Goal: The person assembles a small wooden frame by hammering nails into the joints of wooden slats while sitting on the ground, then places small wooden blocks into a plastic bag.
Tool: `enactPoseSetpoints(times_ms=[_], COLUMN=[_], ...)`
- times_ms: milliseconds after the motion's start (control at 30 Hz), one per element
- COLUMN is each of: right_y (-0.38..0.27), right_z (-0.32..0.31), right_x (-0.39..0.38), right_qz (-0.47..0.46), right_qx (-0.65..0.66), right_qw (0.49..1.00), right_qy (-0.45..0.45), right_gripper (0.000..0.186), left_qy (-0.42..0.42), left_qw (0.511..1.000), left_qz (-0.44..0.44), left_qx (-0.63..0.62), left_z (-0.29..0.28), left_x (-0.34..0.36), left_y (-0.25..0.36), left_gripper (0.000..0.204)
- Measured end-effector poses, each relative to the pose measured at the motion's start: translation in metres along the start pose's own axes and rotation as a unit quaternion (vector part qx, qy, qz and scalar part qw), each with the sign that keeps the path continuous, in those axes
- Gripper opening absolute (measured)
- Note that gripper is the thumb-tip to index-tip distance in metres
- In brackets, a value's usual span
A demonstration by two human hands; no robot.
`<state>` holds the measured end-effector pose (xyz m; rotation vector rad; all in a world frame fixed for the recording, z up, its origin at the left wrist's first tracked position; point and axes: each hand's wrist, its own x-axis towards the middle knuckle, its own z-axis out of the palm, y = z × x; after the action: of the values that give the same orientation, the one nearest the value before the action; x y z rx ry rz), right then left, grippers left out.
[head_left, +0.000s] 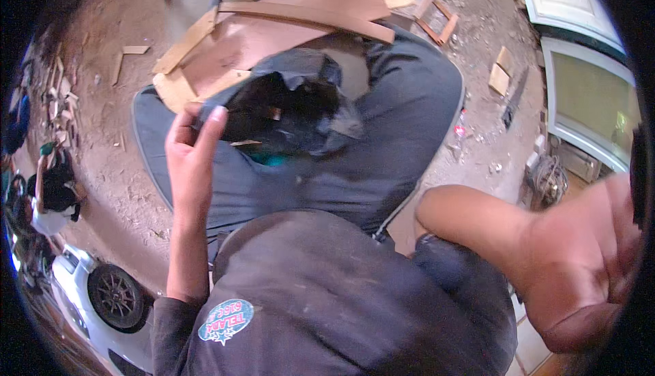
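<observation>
A crumpled black plastic bag (pixel 341 130) lies on my lap over my dark trousers (pixel 409 96), its mouth gaping. My left hand (pixel 193 140) pinches the bag's left edge between thumb and fingers. The bag's inside is mostly dark; a teal patch (pixel 269 160) shows low at its front. At the far right, my right hand (pixel 580 260) is raised close to the camera, away from the bag. Its palm side shows, but its fingers run into the dark rim, so I cannot tell how they are held.
Wooden boards (pixel 307 18) lie just beyond my knees. A small wooden frame (pixel 437 18), a handsaw (pixel 515 99) and a bottle (pixel 461 127) are on the dirt floor. A pale framed panel (pixel 590 96) stands right. Left are a white car (pixel 102 308) and another person (pixel 51 198).
</observation>
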<state>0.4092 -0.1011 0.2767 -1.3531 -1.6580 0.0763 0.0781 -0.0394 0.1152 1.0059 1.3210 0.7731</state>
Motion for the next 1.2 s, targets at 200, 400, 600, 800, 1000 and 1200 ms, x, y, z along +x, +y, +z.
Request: enactPoseSetpoints(times_ms=[200,400,600,800,1000,1200], right_y=[0.043,0.05,0.069,0.072,0.027,0.031], right_z=[0.075,0.155,0.169,0.174,0.17,0.186], right_x=[-0.024,-0.094,-0.101,-0.1,-0.111,-0.144], right_qz=[0.128,0.272,0.421,0.488,0.351,0.517], right_qx=[-0.011,-0.038,0.183,0.386,-0.061,0.371], right_qw=[0.984,0.926,0.83,0.74,0.872,0.757], right_qy=[-0.125,-0.258,-0.315,-0.255,-0.337,-0.146], right_gripper=[0.06,0.07,0.02,0.025,0.028,0.013], left_qy=[-0.042,-0.029,-0.064,-0.191,-0.089,-0.1], left_qw=[0.997,0.975,0.997,0.903,0.889,0.846], left_qz=[-0.019,-0.083,-0.033,-0.098,-0.268,-0.273], left_qx=[-0.065,-0.203,0.009,0.372,-0.361,-0.447], left_z=[0.008,0.013,-0.003,-0.018,-0.036,-0.045], left_x=[0.028,0.035,0.032,0.028,0.018,0.011], left_y=[0.0,-0.015,-0.01,-0.002,-0.052,-0.055], left_gripper=[0.015,0.018,0.059,0.042,0.032,0.032])
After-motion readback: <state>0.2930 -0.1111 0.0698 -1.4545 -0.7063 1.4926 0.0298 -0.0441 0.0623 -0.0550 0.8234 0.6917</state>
